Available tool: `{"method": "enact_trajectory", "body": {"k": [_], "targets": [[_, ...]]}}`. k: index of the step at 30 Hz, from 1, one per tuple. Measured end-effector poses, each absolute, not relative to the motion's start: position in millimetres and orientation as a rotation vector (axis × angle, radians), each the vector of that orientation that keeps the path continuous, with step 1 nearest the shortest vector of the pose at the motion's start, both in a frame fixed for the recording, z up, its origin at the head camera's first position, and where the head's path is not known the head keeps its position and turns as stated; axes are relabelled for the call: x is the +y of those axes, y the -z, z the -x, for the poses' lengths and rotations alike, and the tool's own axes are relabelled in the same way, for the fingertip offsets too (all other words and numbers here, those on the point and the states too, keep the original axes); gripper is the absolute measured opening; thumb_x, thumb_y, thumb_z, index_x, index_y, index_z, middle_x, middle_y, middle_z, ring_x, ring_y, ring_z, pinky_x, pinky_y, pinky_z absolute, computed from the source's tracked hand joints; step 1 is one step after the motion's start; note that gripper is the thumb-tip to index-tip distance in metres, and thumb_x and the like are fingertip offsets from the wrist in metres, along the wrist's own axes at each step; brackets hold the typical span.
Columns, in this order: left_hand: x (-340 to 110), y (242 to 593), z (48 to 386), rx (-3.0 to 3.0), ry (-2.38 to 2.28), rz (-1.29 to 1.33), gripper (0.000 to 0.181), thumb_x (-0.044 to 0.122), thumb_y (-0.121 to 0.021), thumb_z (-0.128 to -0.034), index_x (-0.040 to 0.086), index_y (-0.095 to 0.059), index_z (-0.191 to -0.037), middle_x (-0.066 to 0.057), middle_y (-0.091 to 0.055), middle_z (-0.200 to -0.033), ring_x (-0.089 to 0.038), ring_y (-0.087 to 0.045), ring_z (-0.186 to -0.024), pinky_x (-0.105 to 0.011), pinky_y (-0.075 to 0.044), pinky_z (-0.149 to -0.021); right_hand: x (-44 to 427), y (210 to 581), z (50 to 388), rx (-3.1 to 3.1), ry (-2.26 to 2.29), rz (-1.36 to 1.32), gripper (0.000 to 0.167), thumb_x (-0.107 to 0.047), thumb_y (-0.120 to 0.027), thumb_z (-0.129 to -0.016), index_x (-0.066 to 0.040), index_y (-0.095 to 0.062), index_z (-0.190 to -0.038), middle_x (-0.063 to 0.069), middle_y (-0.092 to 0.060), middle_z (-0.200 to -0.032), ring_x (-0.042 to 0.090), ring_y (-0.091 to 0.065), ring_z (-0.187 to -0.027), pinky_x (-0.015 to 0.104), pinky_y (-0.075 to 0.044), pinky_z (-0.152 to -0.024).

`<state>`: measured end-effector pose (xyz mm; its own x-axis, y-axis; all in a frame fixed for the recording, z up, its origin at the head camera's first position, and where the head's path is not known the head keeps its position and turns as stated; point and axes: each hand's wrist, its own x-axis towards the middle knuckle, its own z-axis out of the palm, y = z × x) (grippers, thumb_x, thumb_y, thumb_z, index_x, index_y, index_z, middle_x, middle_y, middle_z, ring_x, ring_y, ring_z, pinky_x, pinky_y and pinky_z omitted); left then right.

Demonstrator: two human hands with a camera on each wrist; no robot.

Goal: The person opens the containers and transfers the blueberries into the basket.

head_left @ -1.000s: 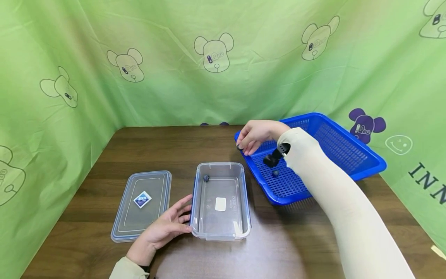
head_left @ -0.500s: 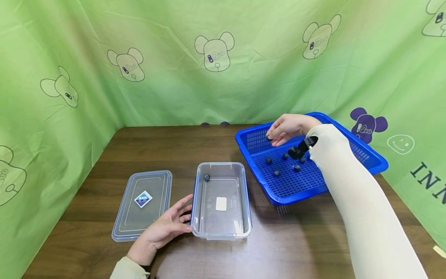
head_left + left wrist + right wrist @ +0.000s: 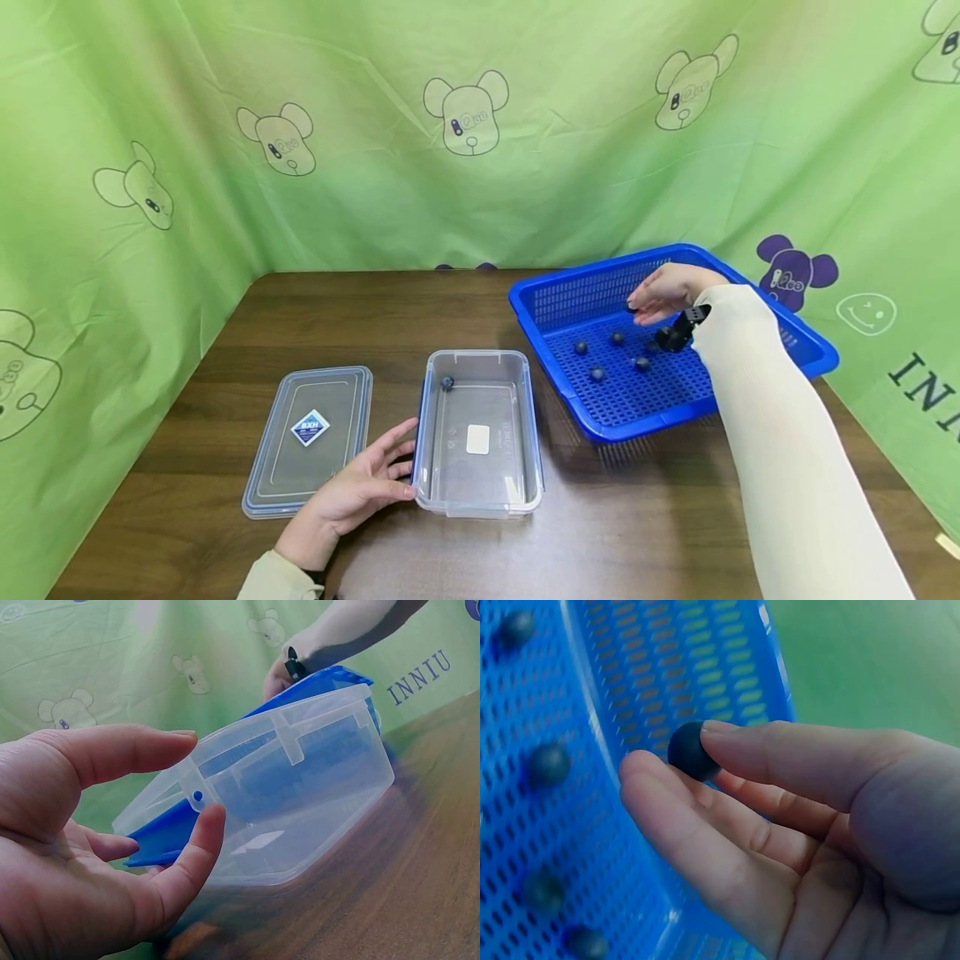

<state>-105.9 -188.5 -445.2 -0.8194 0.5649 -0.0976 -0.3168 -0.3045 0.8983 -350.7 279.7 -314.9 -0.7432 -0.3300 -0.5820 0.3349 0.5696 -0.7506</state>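
Observation:
My right hand [image 3: 671, 290] is over the blue basket [image 3: 600, 429]. Between its thumb and fingers it pinches a blueberry [image 3: 688, 751], best seen in the right wrist view. Several more blueberries [image 3: 597, 373] lie spread on the basket's perforated floor. Left of the basket stands a clear plastic food container [image 3: 480, 487] without its lid, holding one blueberry [image 3: 447, 383] near its far left corner. My left hand [image 3: 358, 490] rests against the container's left side, fingers spread and only lightly bent; in the left wrist view nothing is gripped.
The clear lid [image 3: 300, 475], with a blue and white label, lies flat on the wooden table [image 3: 390, 308] left of the container. A green printed curtain [image 3: 360, 192] hangs behind and along both sides. The basket's raised rim stands between its berries and the container.
My right hand has moved right, from the basket's left rim to over its inside, with the blueberry still pinched. More berries in the basket have come into sight. The left hand stays put.

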Motion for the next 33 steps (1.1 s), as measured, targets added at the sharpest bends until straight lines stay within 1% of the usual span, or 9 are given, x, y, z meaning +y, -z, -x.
{"method": "enact_trajectory", "body": {"k": [3,8,13,17,20,26,33], "targets": [[-188.3,444.8,106.0,1.404,-2.143,-0.312,0.095,-0.008,-0.067,-0.0851,0.003,-0.007,-0.158,-0.031,-0.017,-0.15,-0.022,-0.05,-0.118,-0.032,-0.05,-0.091,285.9,321.0,350.1,2.14,1.172,-0.012,0.029,0.004,-0.051,-0.099,0.022,-0.051,-0.121,0.009,-0.069,-0.084,0.019,-0.07,-0.074,0.033,-0.058,-0.078],[-188.5,444.4,107.0,1.41,-2.144,-0.311,0.095,-0.008,-0.068,-0.085,0.003,-0.008,-0.158,-0.03,-0.02,-0.149,-0.023,-0.049,-0.118,-0.031,-0.051,-0.091,288.5,331.3,349.5,2.232,1.097,-0.007,0.027,0.006,-0.054,-0.096,0.024,-0.051,-0.116,0.009,-0.068,-0.078,0.018,-0.068,-0.069,0.033,-0.059,-0.072],[-188.8,445.4,107.4,1.407,-2.145,-0.311,0.094,-0.009,-0.067,-0.0852,0.002,-0.008,-0.158,-0.028,-0.024,-0.148,-0.023,-0.05,-0.118,-0.032,-0.051,-0.09,287.7,341.4,349.1,2.333,0.96,0.054,0.023,0.004,-0.056,-0.096,0.022,-0.054,-0.11,0.01,-0.067,-0.075,0.017,-0.067,-0.068,0.033,-0.059,-0.07],[-189.0,446.3,107.5,1.412,-2.147,-0.319,0.095,-0.008,-0.069,-0.0851,0.002,-0.008,-0.158,-0.028,-0.024,-0.148,-0.023,-0.05,-0.118,-0.032,-0.051,-0.091,285.3,346.6,349.5,2.402,0.861,0.108,0.021,0.006,-0.057,-0.094,0.022,-0.055,-0.108,0.012,-0.067,-0.078,0.017,-0.066,-0.067,0.034,-0.059,-0.068],[-188.8,447.0,107.6,1.416,-2.146,-0.328,0.097,-0.007,-0.07,-0.0849,0.002,-0.007,-0.158,-0.029,-0.023,-0.148,-0.023,-0.05,-0.118,-0.032,-0.051,-0.091,283.4,350.8,350.6,2.432,0.796,0.142,0.022,0.007,-0.058,-0.092,0.022,-0.057,-0.109,0.012,-0.069,-0.08,0.016,-0.066,-0.066,0.033,-0.058,-0.067],[-188.7,448.2,108.4,1.414,-2.147,-0.334,0.097,-0.008,-0.07,-0.0845,0.001,-0.006,-0.158,-0.031,-0.02,-0.149,-0.024,-0.05,-0.119,-0.032,-0.051,-0.091,281.1,357.4,354.1,2.45,0.695,0.192,0.021,0.007,-0.061,-0.089,0.019,-0.061,-0.106,0.005,-0.068,-0.077,0.013,-0.065,-0.065,0.029,-0.057,-0.066],[-188.9,447.8,108.3,1.411,-2.15,-0.333,0.097,-0.008,-0.069,-0.0844,0.001,-0.006,-0.158,-0.03,-0.022,-0.148,-0.024,-0.05,-0.118,-0.032,-0.051,-0.091,280.2,354.8,353.8,2.443,0.666,0.196,0.023,0.004,-0.06,-0.091,0.019,-0.061,-0.109,0.007,-0.07,-0.082,0.015,-0.066,-0.069,0.03,-0.057,-0.068]]}}
